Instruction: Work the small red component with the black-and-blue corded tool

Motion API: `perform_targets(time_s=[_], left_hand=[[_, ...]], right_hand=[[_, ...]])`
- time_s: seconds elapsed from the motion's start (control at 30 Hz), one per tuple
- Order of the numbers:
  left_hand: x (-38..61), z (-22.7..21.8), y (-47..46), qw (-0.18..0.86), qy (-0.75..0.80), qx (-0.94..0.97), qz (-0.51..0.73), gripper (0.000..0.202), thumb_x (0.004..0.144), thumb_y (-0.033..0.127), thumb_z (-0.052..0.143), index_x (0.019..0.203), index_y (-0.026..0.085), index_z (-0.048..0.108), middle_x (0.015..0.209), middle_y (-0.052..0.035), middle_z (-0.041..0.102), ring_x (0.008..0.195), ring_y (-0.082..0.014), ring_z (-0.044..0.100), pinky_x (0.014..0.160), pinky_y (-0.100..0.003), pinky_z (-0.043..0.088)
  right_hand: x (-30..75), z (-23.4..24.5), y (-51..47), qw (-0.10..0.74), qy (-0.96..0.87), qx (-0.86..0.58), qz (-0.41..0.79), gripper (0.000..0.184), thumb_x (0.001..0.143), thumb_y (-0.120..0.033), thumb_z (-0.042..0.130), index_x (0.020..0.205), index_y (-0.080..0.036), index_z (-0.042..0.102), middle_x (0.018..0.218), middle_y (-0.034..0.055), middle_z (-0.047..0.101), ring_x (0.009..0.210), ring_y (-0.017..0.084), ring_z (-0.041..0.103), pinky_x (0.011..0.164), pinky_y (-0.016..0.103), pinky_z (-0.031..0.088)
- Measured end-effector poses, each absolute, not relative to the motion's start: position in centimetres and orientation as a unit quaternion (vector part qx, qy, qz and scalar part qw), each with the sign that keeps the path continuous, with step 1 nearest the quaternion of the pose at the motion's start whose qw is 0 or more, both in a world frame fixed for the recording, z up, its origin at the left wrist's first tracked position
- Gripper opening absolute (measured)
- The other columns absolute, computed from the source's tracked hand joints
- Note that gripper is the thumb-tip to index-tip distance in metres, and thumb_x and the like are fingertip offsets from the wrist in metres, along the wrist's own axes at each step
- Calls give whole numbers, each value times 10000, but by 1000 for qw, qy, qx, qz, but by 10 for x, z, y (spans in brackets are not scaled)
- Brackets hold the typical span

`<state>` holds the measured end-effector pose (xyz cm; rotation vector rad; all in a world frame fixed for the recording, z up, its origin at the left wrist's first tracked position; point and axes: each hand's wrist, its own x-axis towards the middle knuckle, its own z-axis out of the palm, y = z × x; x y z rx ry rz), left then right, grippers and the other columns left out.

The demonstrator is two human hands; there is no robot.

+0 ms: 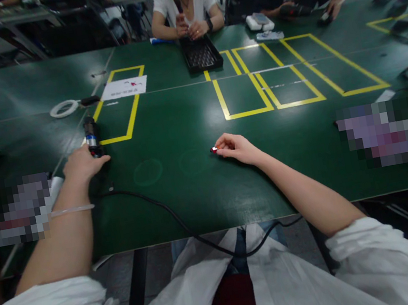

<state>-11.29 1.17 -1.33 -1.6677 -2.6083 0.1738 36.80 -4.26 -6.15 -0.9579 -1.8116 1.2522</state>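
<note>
My left hand (82, 165) rests on the green table (195, 191) with its fingers closed round the lower end of a black electric screwdriver (91, 135) that has a blue and silver band. A black cable (167, 214) runs from it over the table's front edge to my lap. My right hand (237, 148) lies near the table's middle, thumb and fingertips pinched on a small red and silver part (214, 149).
Yellow tape rectangles (266, 83) mark the table. A white tape ring (63, 109) and a white paper (124, 87) lie at the far left. A black tray (200, 56) sits before a person in white opposite; another person sits at the far right.
</note>
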Motion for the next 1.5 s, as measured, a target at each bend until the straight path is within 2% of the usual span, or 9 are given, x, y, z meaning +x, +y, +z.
perform_targets(time_s=[0.13, 0.27, 0.47, 0.87, 1.07, 1.27, 1.5], left_hand=[[-94, -7, 9, 11, -827, -560, 45, 630, 825, 463, 688, 1313, 101, 524, 1166, -114, 597, 920, -217, 538, 804, -330, 474], [-51, -3, -3, 8, -808, -589, 16, 634, 829, 457, 671, 1307, 64, 531, 1190, -167, 607, 981, -260, 559, 830, -371, 482], [29, -8, -24, 36, -747, -663, -27, 652, 810, 467, 657, 1343, 116, 521, 1190, -196, 595, 1074, -351, 576, 881, -416, 475], [155, -13, -63, 3, -578, -813, -64, 669, 841, 353, 625, 1442, 139, 423, 1243, -161, 569, 1103, -308, 537, 932, -403, 450], [171, -17, -76, -26, -531, -842, -90, 696, 832, 311, 609, 1472, 142, 396, 1326, -156, 544, 1119, -307, 538, 946, -414, 456], [173, -21, -78, -20, -526, -844, -106, 686, 832, 313, 609, 1476, 184, 408, 1320, -146, 557, 1133, -314, 547, 945, -426, 454], [172, -21, -78, -21, -530, -842, -101, 663, 855, 331, 586, 1467, 136, 421, 1329, -156, 553, 1138, -312, 549, 952, -417, 450]], right_hand=[[367, -61, -43, 363, -702, -370, 488, 274, 828, -377, 704, 982, -167, 621, 803, 19, 663, 669, 126, 604, 632, 265, 491], [366, -61, -43, 361, -701, -367, 493, 268, 837, -384, 690, 977, -168, 616, 785, 19, 663, 653, 128, 605, 631, 269, 492], [366, -60, -44, 373, -696, -375, 485, 258, 836, -388, 687, 959, -176, 605, 794, 22, 663, 655, 129, 605, 634, 270, 487], [368, -50, -48, 373, -752, -403, 364, 191, 846, -344, 655, 933, -179, 611, 733, -6, 603, 612, 120, 513, 599, 260, 415], [367, -51, -49, 350, -776, -404, 335, 162, 848, -322, 646, 922, -188, 593, 739, -3, 613, 602, 126, 510, 598, 263, 409], [363, -53, -49, 316, -811, -409, 273, 111, 848, -273, 637, 903, -190, 590, 769, 12, 623, 643, 148, 538, 630, 273, 411], [364, -50, -52, 319, -809, -384, 311, 190, 853, -264, 637, 1019, -195, 577, 770, -9, 613, 635, 138, 552, 646, 266, 441]])
